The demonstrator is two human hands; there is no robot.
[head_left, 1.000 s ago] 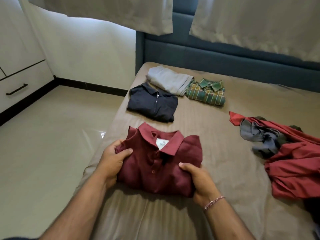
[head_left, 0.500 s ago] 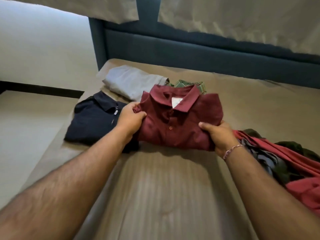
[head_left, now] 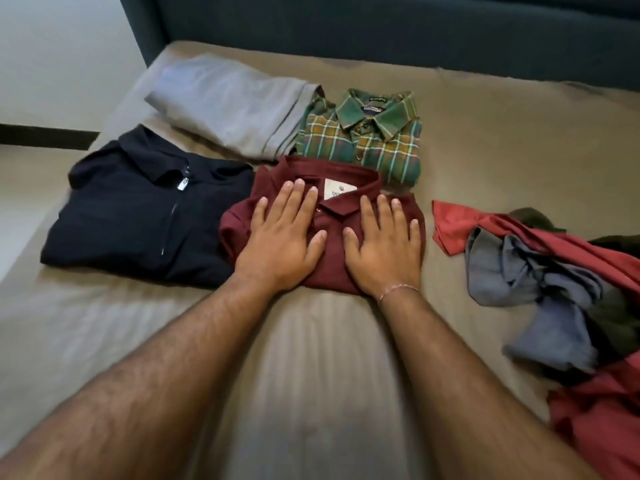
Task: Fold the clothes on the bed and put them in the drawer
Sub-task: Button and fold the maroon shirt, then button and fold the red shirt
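Both hands lay flat, fingers straight, on the folded maroon polo (head_left: pixel 332 271), left hand (head_left: pixel 284 237) and right hand (head_left: pixel 384 251) side by side, likely pressing its creases. It sat on the bed (head_left: pixel 311 358) touching the navy shirt (head_left: pixel 149 216) and plaid shirt (head_left: pixel 360 140), keeping folded pieces together, apart from the unfolded heap (head_left: pixel 554 278).

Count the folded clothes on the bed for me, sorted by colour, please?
Maroon: 1, the polo shirt under both flat hands
Navy: 1, the zip top
Grey: 1, the folded garment
Green plaid: 1, the checked shirt
Total: 4 folded. The unfolded heap on the right is not counted; its pieces overlap too much to separate.
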